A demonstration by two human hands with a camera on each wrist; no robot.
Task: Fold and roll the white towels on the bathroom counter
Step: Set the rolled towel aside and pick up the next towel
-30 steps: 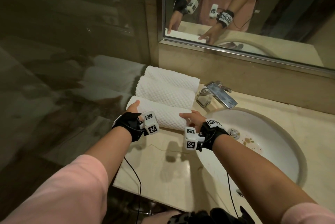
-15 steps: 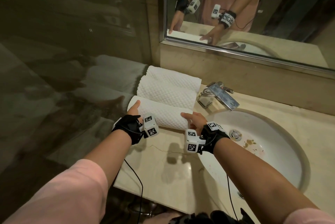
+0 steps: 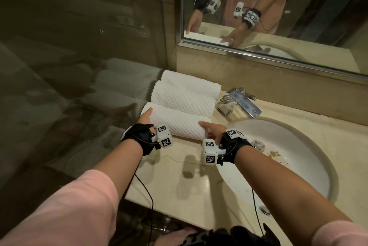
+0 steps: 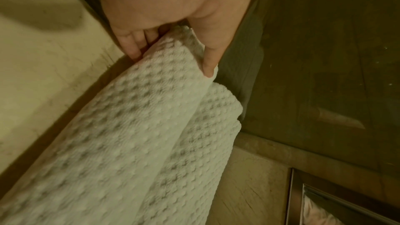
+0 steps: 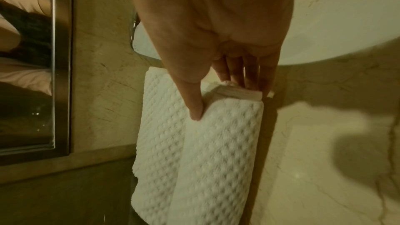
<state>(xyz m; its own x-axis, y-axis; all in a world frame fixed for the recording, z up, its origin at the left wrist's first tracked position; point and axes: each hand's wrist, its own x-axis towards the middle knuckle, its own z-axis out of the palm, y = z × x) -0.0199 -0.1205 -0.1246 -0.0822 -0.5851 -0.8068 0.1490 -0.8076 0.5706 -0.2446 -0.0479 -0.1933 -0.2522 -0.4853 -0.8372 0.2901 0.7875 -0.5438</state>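
- The left hand (image 3: 145, 118) and right hand (image 3: 211, 129) each pinch an end of the nearest towel roll (image 3: 175, 124), thumbs on top.
- The person should nudge it snug against the middle roll (image 3: 182, 99), ends level, keeping it away from the sink (image 3: 310, 142).

The three rolled towels are white with a raised waffle pattern: the near towel (image 3: 179, 126), the middle towel (image 3: 182, 100) and the far towel (image 3: 191, 83). The desk (image 3: 185, 192) is cream stone with thin dark veins. The sink (image 3: 282, 168) is white, with brown stains near its drain. The faucet (image 3: 241, 103) is shiny silver, and the mirror frame (image 3: 258, 53) is brushed grey metal. The sleeves (image 3: 65, 212) are pale pink. Both wrist straps (image 3: 139, 138) are black, carrying white blocks (image 3: 164, 136) printed with black-and-white square codes.
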